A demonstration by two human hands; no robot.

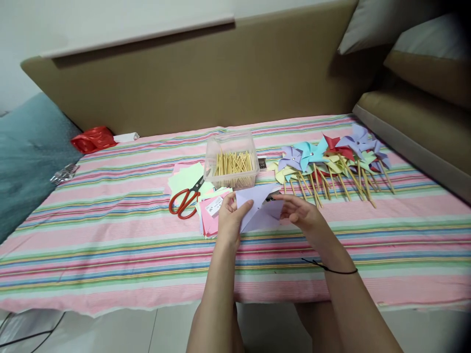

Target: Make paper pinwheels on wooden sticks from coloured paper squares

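Observation:
A light purple sheet of paper [263,218], slit and with small dark marks near its middle, is raised a little above the striped cloth. My left hand [231,215] grips its left part, thumb on top and fingers underneath. At the right edge of the same sheet is my right hand [300,211], its fingertips closed about the paper. A dark small thing [270,197] shows by the right fingertips; I cannot make out what it is. Just beyond the hands stands a clear plastic box [235,181] of thin wooden sticks [235,163].
Red-handled scissors [184,203] lie on pale green sheets [187,179], left of the box. Pink and white papers [209,220] are stacked beside my left hand. Finished paper pinwheels on sticks [312,154] lie at right. A red plastic bag [93,139] rests far left.

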